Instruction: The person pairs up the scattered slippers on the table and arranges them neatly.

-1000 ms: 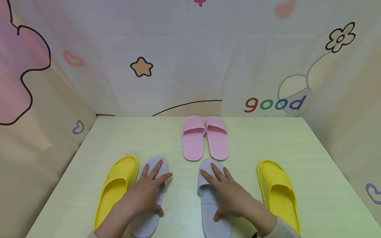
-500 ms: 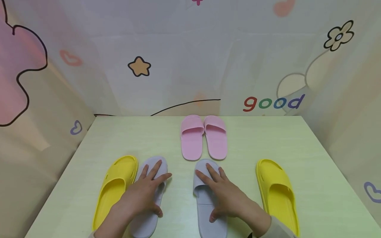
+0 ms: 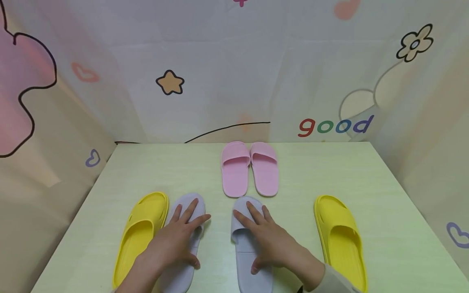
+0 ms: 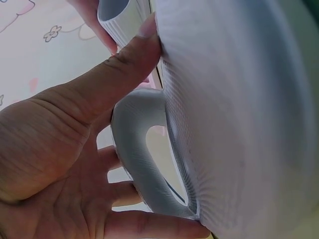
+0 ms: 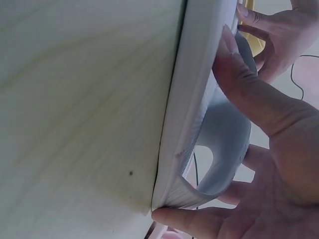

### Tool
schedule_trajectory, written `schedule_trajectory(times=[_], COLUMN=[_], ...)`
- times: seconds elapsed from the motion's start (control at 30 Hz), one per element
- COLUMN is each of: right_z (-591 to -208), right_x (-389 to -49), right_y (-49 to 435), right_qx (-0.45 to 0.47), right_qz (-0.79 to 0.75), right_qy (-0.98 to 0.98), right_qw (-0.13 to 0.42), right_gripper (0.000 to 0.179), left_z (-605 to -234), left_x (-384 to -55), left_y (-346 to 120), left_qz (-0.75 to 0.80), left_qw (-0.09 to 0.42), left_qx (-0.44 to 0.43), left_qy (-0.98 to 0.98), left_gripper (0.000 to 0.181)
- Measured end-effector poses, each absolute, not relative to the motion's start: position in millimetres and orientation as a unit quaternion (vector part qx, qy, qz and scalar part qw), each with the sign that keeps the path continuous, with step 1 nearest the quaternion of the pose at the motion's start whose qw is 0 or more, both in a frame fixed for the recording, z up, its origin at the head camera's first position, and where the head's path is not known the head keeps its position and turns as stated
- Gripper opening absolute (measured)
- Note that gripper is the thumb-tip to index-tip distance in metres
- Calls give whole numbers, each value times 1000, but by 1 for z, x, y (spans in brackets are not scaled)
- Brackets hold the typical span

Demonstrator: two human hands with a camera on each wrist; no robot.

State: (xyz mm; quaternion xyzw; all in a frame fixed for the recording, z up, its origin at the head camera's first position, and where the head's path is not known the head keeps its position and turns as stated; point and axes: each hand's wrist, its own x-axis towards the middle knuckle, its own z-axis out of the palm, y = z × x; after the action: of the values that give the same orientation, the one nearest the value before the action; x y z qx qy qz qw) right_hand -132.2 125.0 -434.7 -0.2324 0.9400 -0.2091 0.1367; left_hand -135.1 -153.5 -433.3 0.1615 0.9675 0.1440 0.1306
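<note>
Two grey slippers lie on the pale tabletop with toes pointing away from me. My left hand [image 3: 174, 240] rests over the left grey slipper [image 3: 178, 280]; its fingers spread across the strap and its thumb touches the inner edge. The right grey slipper [image 3: 245, 244] lies a short gap to the right, under my right hand [image 3: 269, 240]. That hand's fingers stretch over the strap, and its thumb presses the footbed. In the left wrist view the thumb touches the slipper's sole [image 4: 239, 99]. The right wrist view shows the thumb against the slipper's side [image 5: 194, 89].
A yellow slipper [image 3: 133, 244] lies right beside the left grey one. Another yellow slipper [image 3: 346, 248] is farther right, apart from the rest. A pink pair, left slipper [image 3: 234, 179] and right slipper [image 3: 265, 179], stands against the back curtain [image 3: 220, 81].
My right hand has slid the right grey slipper leftward, narrowing the gap to the left one. The left hand and its slipper stay in place; the whole view has shifted slightly.
</note>
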Motion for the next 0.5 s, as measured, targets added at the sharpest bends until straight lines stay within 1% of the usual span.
schedule_trajectory(times=[0.27,0.5], right_z=[-436,-439], right_x=[-132,-133], right_y=[117,113], right_qx=[-227,-232], right_qz=[-197,-190], right_qy=[943,944], right_qw=[140,136], right_gripper=[140,140], left_z=[-433,-433], left_x=[-134,-134], left_y=[-151,-150], left_qz=[143,136], left_qw=[150,145], left_qx=[146,150], left_qy=[967,968], left_gripper=[113,114])
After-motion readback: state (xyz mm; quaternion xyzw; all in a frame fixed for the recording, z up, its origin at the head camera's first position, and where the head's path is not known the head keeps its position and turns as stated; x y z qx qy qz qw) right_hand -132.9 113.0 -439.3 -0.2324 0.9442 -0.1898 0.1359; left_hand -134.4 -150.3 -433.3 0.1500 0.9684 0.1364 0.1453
